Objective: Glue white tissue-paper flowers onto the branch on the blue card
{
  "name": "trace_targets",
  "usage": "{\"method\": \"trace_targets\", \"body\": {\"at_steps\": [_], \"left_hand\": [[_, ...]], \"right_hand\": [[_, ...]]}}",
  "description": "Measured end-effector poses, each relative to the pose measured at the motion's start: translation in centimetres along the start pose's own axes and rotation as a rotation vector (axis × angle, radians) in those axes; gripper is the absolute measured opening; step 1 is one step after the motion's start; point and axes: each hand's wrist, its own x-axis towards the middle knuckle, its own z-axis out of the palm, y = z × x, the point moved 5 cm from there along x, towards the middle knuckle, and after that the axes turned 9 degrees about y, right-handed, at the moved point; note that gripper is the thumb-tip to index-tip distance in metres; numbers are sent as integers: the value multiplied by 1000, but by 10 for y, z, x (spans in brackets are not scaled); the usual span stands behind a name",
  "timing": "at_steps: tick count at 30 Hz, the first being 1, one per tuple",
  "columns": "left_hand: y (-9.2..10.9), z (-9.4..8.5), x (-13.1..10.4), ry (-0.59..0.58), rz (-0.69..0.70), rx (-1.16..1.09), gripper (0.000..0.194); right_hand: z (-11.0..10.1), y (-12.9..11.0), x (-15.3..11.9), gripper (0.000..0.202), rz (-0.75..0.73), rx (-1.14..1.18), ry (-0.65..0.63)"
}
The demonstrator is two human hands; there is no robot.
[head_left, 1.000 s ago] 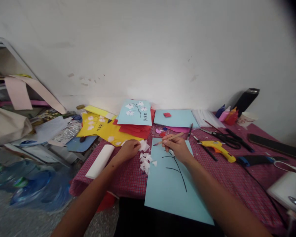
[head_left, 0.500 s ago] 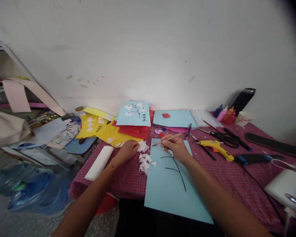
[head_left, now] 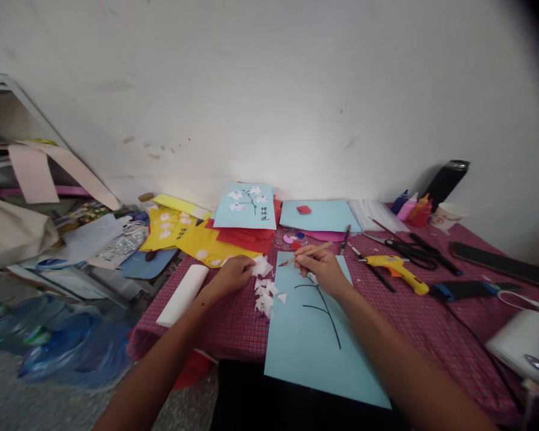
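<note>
A light blue sheet (head_left: pixel 314 359) lies in front of me, with black curved branch lines drawn on it. My right hand (head_left: pixel 317 266) is closed around a thin wooden brush (head_left: pixel 321 247) over the sheet's upper part, its dark tip pointing left. Left of the sheet, my left hand (head_left: pixel 236 272) pinches a white paper piece (head_left: pixel 262 266) at its fingertips. Several torn white paper bits (head_left: pixel 266 296) lie just below that, along the sheet's left edge. Farther back, a finished blue card (head_left: pixel 245 206) with white flowers and black writing rests on red paper.
A white paper roll (head_left: pixel 183 295) lies left of my left hand. Yellow sheets (head_left: pixel 197 242) are behind it. On the right are a yellow glue gun (head_left: pixel 397 269), black scissors (head_left: pixel 408 251), paint bottles (head_left: pixel 420 211), a black flask (head_left: pixel 449 182) and a white device (head_left: pixel 523 344).
The whole view has shifted very slightly, with things appearing a little farther right. Both hands keep nearly the same pose and hold the same things.
</note>
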Motion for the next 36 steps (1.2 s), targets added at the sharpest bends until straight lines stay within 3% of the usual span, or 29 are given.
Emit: {"method": "trace_targets", "body": {"at_steps": [6,13,15,18,22,24,27,30,36], "left_hand": [[-5,-1,1,45,-35,-56,20],[-14,-13,1,181,-192,-153,18],[-14,-17,1,240,-328,-389,15],[-4,-13,5,279,-546,-941,16],[38,6,23,167,-656,-1485,21],[60,18,34,122,-661,-1604,23],[82,35,46,88,-648,-1642,24],[91,49,49,43,-627,-1644,24],[93,52,39,-95,-487,-1608,31]], "right_hand": [[1,0,0,17,-6,2,0],[0,-3,0,17,-24,16,19],[0,-5,0,19,-41,28,41],[-1,-10,0,22,-79,43,100],[-8,-17,0,25,-156,45,225],[-10,-20,0,23,-182,23,258],[-12,-20,0,18,-195,-28,256],[-12,-17,1,17,-194,-84,246],[-10,-10,2,12,-161,-173,208]]}}
